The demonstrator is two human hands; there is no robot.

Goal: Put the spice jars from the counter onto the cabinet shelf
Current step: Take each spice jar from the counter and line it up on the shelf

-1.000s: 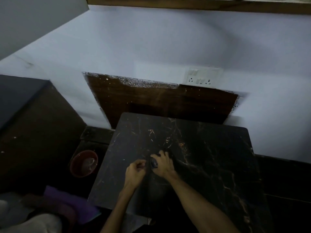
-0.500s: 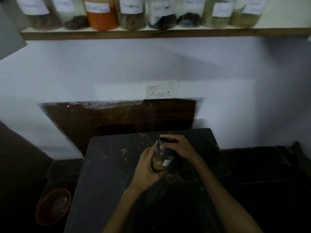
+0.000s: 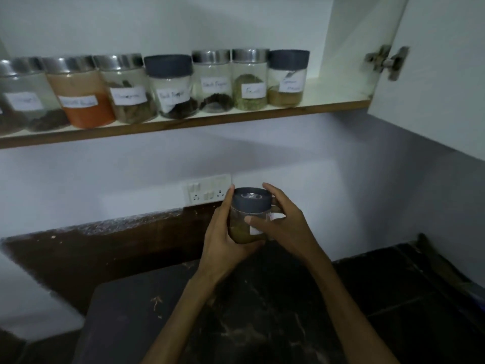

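A clear spice jar [image 3: 249,206] with a grey lid and yellowish powder is held upright in the air above the dark marble counter [image 3: 236,324]. My left hand [image 3: 225,240] grips its left side and base. My right hand [image 3: 283,224] wraps its right side, thumb across the front. Above, the cabinet shelf [image 3: 183,124] carries a row of several labelled jars, among them one with orange powder [image 3: 81,101] and a grey-lidded one [image 3: 287,77] at the right end. Bare shelf lies to the right of that last jar.
The open white cabinet door [image 3: 441,88] with its hinge [image 3: 385,61] hangs at the upper right. A wall socket plate [image 3: 207,190] sits just behind the held jar. A dark backsplash board [image 3: 105,248] stands behind the counter.
Both hands have lifted the jar off the counter and raised it. The view has tilted upward, bringing the shelf, its jars and the cabinet door into sight.
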